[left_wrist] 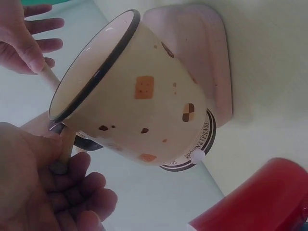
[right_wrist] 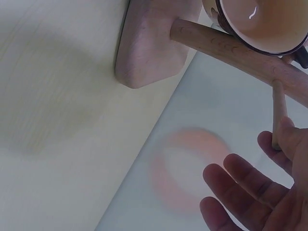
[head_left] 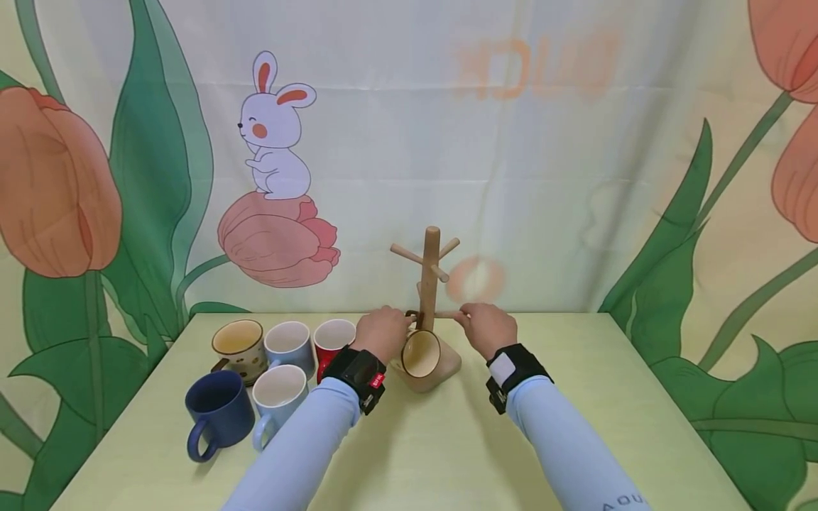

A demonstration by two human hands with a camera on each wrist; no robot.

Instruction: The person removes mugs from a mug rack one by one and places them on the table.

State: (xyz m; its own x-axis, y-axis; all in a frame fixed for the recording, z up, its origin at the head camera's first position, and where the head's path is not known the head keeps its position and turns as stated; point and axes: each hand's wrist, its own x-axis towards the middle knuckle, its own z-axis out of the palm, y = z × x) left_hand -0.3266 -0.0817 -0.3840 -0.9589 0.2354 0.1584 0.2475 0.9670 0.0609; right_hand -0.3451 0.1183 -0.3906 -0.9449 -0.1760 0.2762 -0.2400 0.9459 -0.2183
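A wooden mug tree [head_left: 430, 284] stands near the back edge of the table. From a low left peg [left_wrist: 67, 147] hangs a cream mug [left_wrist: 130, 106] with a dark rim and cookie prints, tilted with its mouth toward me. My left hand [head_left: 381, 333] pinches that peg near its end, between thumb and forefinger, beside the mug's dark handle [left_wrist: 86, 143]. On the opposite side, my right hand [head_left: 491, 330] pinches the end of a low right peg [right_wrist: 278, 110]; its other fingers are spread apart. The tree's base [head_left: 447, 362] rests on the table.
Left of the tree stand a patterned cream mug [head_left: 239, 348], a light blue mug [head_left: 290, 348], a red mug [head_left: 324, 355], a navy mug [head_left: 220, 411] and another light blue mug [head_left: 281, 397]. A printed curtain [head_left: 396, 142] hangs behind the table.
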